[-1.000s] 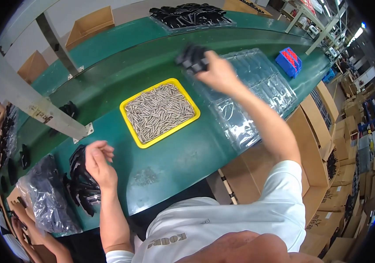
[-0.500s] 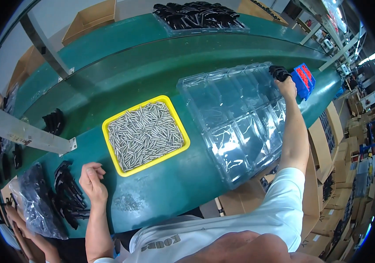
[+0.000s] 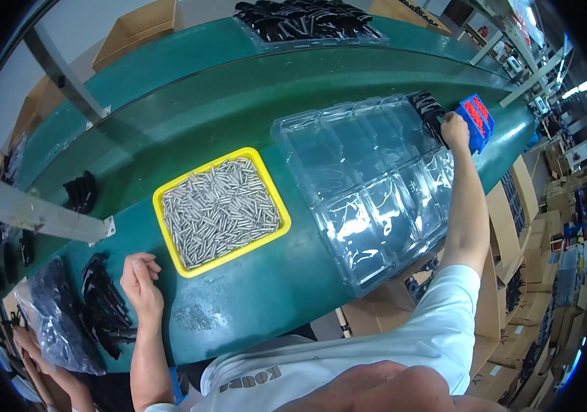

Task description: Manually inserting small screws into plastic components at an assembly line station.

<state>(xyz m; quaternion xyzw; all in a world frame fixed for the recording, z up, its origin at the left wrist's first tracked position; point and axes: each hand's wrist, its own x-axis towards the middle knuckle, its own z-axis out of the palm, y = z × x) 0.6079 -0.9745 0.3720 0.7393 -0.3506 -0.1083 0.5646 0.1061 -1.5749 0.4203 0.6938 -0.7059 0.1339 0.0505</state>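
At the far right corner of the clear compartmented plastic tray [image 3: 348, 165], my right hand [image 3: 455, 130] is closed at the end of a row of curved black plastic parts [image 3: 427, 110]. The parts lie in the tray's corner compartment; my fingertips are partly hidden. Just beyond that hand stands a blue bin [image 3: 476, 123] of small red pieces. My left hand [image 3: 141, 281], its fingers loosely curled with nothing visible in them, rests at the near left of the green bench. Between my hands sits a yellow tray [image 3: 237, 264] full of small silver metal pins [image 3: 221, 213].
Left of my left hand lie black parts [image 3: 104, 302] and a filled plastic bag [image 3: 60, 316]. A metal post [image 3: 39, 209] crosses the left side. Another tray of black parts [image 3: 307, 24] stands at the back. Cardboard boxes [image 3: 513, 206] line the right. Another person's arms [image 3: 53, 364] show lower left.
The black parts have tipped from upright by my right hand to lying in the tray's corner compartment. My right hand has shifted slightly right, toward the blue bin. My left hand stays nearly still.
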